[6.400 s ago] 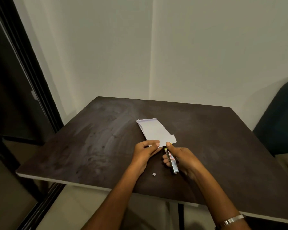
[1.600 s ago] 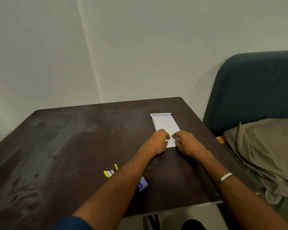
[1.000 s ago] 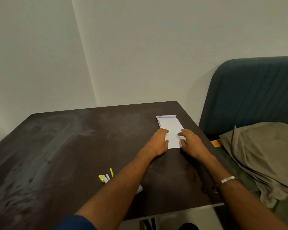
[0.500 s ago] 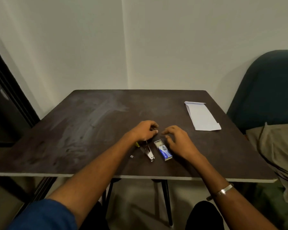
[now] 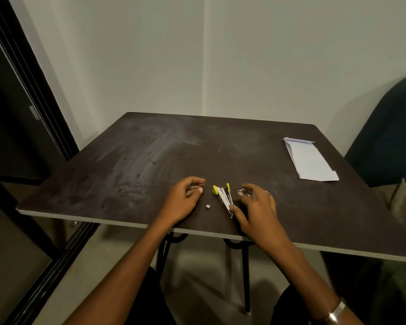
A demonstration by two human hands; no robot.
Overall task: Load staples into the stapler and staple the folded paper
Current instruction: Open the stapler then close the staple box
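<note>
Plain pale walls meet in a corner behind a dark brown tabletop, and a dark door frame stands at 9 o'clock. A dark blue chair sits at 3 o'clock.

The small stapler lies near the front edge at about 6 o'clock. It is spread open, with yellow tips at its far end. Half a second ago the left hand was right over it; now the left hand has slid away toward 9 o'clock and rests on the tabletop. Its fingers are loosely curled and hold nothing.

The right hand has moved in. Its thumb touches the near end of the stapler, and its fingers curl over the little staple box, which mostly hides under them. The box showed its blue side before; now only a pale end peeks out.

A tiny grey bit of staples lies between the two hands.

The folded paper stays flat at 2 o'clock, well apart from both hands.

A silver bracelet is on the right wrist.
</note>
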